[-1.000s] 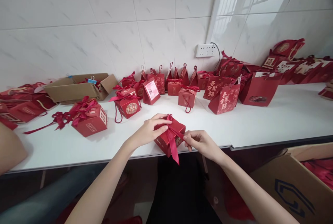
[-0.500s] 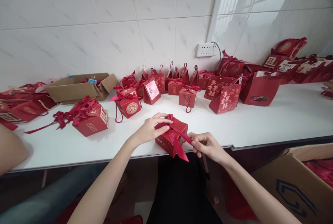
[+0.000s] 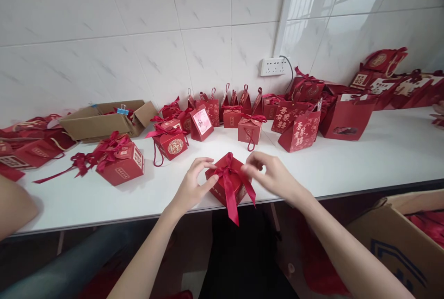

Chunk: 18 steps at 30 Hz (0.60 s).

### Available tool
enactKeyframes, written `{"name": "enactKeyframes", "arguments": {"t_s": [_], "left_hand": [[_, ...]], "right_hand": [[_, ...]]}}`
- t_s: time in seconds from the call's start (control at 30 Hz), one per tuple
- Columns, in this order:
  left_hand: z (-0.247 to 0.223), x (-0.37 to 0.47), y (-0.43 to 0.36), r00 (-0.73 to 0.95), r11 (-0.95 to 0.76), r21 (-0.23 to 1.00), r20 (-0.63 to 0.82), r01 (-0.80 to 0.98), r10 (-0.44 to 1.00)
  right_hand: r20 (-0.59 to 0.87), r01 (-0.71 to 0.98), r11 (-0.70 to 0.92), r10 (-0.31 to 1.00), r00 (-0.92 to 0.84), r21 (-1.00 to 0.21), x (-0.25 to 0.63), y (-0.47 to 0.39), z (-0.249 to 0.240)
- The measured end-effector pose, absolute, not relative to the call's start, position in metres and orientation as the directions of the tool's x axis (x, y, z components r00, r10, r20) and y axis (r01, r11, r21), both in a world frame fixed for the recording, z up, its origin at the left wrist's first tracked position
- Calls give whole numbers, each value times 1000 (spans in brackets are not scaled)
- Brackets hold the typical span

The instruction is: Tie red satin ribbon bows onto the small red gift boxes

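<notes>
Bow-tied red box (image 3: 219, 191) at the worktop's (image 3: 357, 160) front edge

The box sits just below the centre of the frame, one corner turned toward the lower edge. A glossy red ribbon (image 3: 230, 188) is tied in a bow on top; one tail drapes down past the front corner, the other hangs along the right face. The left hand (image 3: 192, 183) is loosely open at the box's left side, thumb and fingers spread, their tips at the top edge. The right hand (image 3: 275, 176), slightly blurred, curls its fingers beside the bow; whether it pinches any ribbon cannot be told.

Behind the hands, near mid-frame, stand a small box with a cord loop (image 3: 250, 128), a box with a pink label (image 3: 201, 123) and a box with a round gold emblem (image 3: 173, 145). Left of centre is a larger ribboned box (image 3: 120, 171), with a shallow cardboard tray (image 3: 97, 127) bearing a blue clip (image 3: 122, 110) behind it. Right of centre stand a bag with gold writing (image 3: 301, 132) and a bag with an oval window (image 3: 347, 116).

A socket strip (image 3: 274, 66) is fixed to the tiled wall (image 3: 145, 7). A carton (image 3: 391, 234) of red material fills the lower right, and another person's arm (image 3: 15, 208) enters at the left edge.
</notes>
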<state>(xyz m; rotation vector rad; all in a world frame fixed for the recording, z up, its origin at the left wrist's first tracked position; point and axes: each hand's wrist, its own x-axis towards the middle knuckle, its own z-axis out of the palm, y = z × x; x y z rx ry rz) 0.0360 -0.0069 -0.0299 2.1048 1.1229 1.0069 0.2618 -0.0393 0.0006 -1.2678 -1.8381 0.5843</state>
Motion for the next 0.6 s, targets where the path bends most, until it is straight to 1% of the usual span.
{"name": "enactKeyframes", "arguments": {"t_s": [0.03,0.07,0.13,0.17,0.23,0.33,0.4,0.5,0.57,0.6], "left_hand": [[-29,38,-9,357,-499,734,361,461,861],[-28,40,-10,343,-496,734,368,463,864],[-27,44,-11,308,-488,749,383,447,871],[-27,46,-11,287,-481,765,389,429,875],[-27,49,-10,243,-452,808,385,377,890],[-30,52,-8,196,-385,863,336,329,921],[-33,53,-7,169,-334,896,296,293,940],[-36,56,-3,146,-178,974,158,140,977],[-37,57,0,155,-53,998,47,33,987],[-37,56,0,158,-22,1000,20,7,987]], "right_hand": [[353,609,397,914,-198,-687,252,-50,3],[318,669,373,925,-210,-643,242,-60,3],[222,740,292,955,-195,-606,226,-79,-1],[173,744,257,966,-191,-617,221,-85,-5],[102,690,219,973,-207,-690,217,-90,-13],[18,534,173,959,-283,-828,223,-86,-23],[-51,450,111,942,-333,-886,230,-85,-27],[-145,365,12,905,-401,-931,242,-88,-29],[-189,360,-24,882,-431,-933,251,-91,-29],[-215,380,-31,866,-452,-925,256,-91,-27]]}}
